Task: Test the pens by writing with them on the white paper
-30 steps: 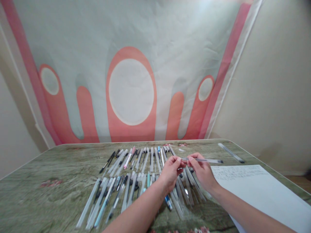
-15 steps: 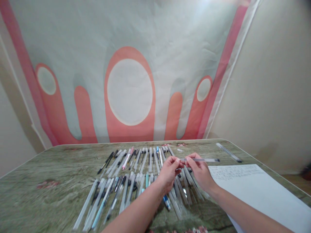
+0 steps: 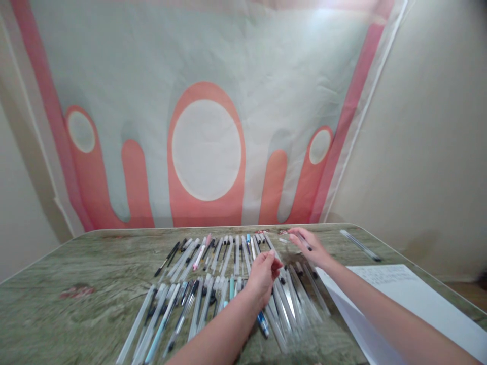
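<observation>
Hands over rows of pens (image 3: 213, 274): right hand (image 3: 310, 248) gripping a pen (image 3: 304, 242), left hand (image 3: 262, 274) loosely curled, empty.

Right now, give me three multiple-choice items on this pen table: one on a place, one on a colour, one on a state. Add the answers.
1. Where does the white paper sheet lie?
A. left of the pens
B. right of the pens
C. under the pens

2. What colour is the odd pen in the far row's left half?
A. pink
B. yellow
C. orange

3. How is the right hand?
A. flat on the paper
B. resting off the table
C. reaching to the far row with a pen in its fingers

Answers:
1 B, the sheet lies at the table's right edge, beside the rows of pens.
2 A, a pink barrel stands out among clear and black ones.
3 C, the hand stretches past the left hand with a thin pen held.
</observation>
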The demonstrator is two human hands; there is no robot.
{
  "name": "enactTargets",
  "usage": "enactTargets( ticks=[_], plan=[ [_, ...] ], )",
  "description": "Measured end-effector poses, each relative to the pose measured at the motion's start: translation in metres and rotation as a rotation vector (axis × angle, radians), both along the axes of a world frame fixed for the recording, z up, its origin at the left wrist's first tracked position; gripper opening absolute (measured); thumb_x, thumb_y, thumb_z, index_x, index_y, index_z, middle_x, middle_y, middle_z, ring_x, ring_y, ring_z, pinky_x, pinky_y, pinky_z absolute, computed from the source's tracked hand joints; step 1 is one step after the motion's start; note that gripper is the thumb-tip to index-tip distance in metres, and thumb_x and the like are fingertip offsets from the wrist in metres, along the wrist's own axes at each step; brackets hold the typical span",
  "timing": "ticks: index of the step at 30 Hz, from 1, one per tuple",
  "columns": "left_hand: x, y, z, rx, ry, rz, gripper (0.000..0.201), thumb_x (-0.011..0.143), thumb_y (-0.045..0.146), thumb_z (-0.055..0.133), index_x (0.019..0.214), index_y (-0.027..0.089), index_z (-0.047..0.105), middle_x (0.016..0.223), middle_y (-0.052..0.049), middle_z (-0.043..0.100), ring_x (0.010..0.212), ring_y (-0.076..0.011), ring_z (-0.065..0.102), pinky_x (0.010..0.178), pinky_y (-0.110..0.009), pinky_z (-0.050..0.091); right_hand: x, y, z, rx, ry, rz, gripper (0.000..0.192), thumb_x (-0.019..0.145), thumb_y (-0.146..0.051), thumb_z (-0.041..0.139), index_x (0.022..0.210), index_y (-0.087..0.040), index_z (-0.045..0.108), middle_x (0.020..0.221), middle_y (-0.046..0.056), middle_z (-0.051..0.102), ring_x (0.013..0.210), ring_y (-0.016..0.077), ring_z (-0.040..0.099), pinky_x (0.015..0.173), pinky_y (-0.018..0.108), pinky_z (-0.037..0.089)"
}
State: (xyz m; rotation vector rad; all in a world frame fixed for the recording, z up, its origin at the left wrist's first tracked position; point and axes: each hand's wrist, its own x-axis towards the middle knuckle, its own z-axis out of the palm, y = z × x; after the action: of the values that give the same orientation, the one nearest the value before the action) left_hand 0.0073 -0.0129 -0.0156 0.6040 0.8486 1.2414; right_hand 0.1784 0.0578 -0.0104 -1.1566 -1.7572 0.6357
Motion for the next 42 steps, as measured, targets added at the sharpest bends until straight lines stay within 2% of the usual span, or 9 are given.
enactTargets(
  ticks=[2,6,10,13,17,21,29,36,42],
  plan=[
    [0.000,0.001,-0.002,-0.015,-0.011,0.006,0.029,0.066,0.041,0.062,0.067,0.016,0.049,0.056,0.002,0.054,0.054,-0.0085,0.049,0.057,-0.022,0.034,0.003,0.020,-0.013,0.044,-0.173,-0.034,0.031,0.074,-0.038,0.055,0.097,-0.017,0.057,0.077,0.004,0.063,0.066,0.0174,0.058,0.065,0.031,0.045],
    [0.000,0.002,-0.002,-0.027,-0.022,0.011,0.031,0.068,0.044,0.060,0.067,0.016,0.048,0.056,0.002,0.054,0.055,-0.0087,0.050,0.056,-0.022,0.034,-0.003,0.045,-0.035,0.060,-0.220,-0.049,0.029,0.067,-0.029,0.060,0.094,-0.017,0.058,0.079,0.004,0.064,0.068,0.0175,0.059,0.067,0.031,0.045],
    [-0.001,0.003,-0.001,-0.022,-0.045,0.015,0.030,0.068,0.042,0.061,0.068,0.016,0.048,0.057,0.002,0.054,0.056,-0.0089,0.052,0.056,-0.022,0.035,-0.008,0.047,-0.037,0.058,-0.231,-0.041,0.022,0.071,-0.026,0.056,0.091,-0.018,0.060,0.073,0.003,0.065,0.066,0.0173,0.059,0.066,0.031,0.045],
    [-0.001,0.004,-0.003,-0.006,-0.038,0.038,0.027,0.068,0.039,0.064,0.072,0.015,0.051,0.063,0.000,0.056,0.062,-0.0105,0.055,0.060,-0.022,0.037,-0.013,0.028,-0.023,0.067,-0.197,-0.020,0.025,0.073,-0.030,0.055,0.095,-0.017,0.059,0.080,0.004,0.066,0.073,0.0179,0.061,0.070,0.031,0.046],
    [-0.002,0.004,-0.005,0.042,-0.024,0.077,0.029,0.065,0.036,0.068,0.080,0.015,0.055,0.076,-0.004,0.060,0.073,-0.0134,0.058,0.066,-0.025,0.040,-0.029,-0.020,0.004,0.126,-0.122,0.068,0.025,0.077,-0.032,0.054,0.097,-0.018,0.057,0.085,0.004,0.065,0.080,0.0177,0.061,0.076,0.030,0.046],
    [-0.001,-0.001,0.000,0.144,-0.040,0.024,0.031,0.066,0.039,0.067,0.082,0.015,0.058,0.084,-0.006,0.062,0.075,-0.0130,0.056,0.072,-0.027,0.041,-0.042,-0.059,0.017,0.179,-0.143,-0.006,0.020,0.078,-0.031,0.053,0.094,-0.020,0.058,0.086,0.003,0.065,0.079,0.0182,0.061,0.074,0.031,0.046],
    [0.002,-0.005,0.005,0.224,-0.068,-0.017,0.028,0.067,0.038,0.066,0.083,0.016,0.057,0.084,-0.006,0.062,0.075,-0.0144,0.057,0.074,-0.031,0.043,-0.044,-0.064,0.006,0.303,-0.150,-0.074,0.016,0.078,-0.031,0.051,0.086,-0.021,0.061,0.085,0.004,0.065,0.080,0.0205,0.059,0.073,0.034,0.046],
    [-0.004,0.006,0.001,0.073,-0.204,0.101,0.023,0.067,0.034,0.067,0.070,0.014,0.056,0.067,-0.001,0.060,0.060,-0.0076,0.054,0.063,-0.020,0.042,-0.044,-0.080,0.000,0.342,-0.069,-0.005,0.030,0.086,-0.031,0.040,0.111,-0.021,0.054,0.097,0.007,0.061,0.090,0.0188,0.056,0.082,0.033,0.045],
    [-0.007,0.009,0.002,0.079,-0.241,0.103,0.023,0.068,0.034,0.067,0.069,0.014,0.056,0.067,-0.002,0.060,0.059,-0.0075,0.054,0.060,-0.019,0.042,-0.044,-0.092,0.002,0.434,-0.129,0.099,0.026,0.087,-0.024,0.038,0.100,-0.020,0.060,0.084,0.006,0.054,0.080,0.0180,0.053,0.073,0.032,0.045]
  ],
)
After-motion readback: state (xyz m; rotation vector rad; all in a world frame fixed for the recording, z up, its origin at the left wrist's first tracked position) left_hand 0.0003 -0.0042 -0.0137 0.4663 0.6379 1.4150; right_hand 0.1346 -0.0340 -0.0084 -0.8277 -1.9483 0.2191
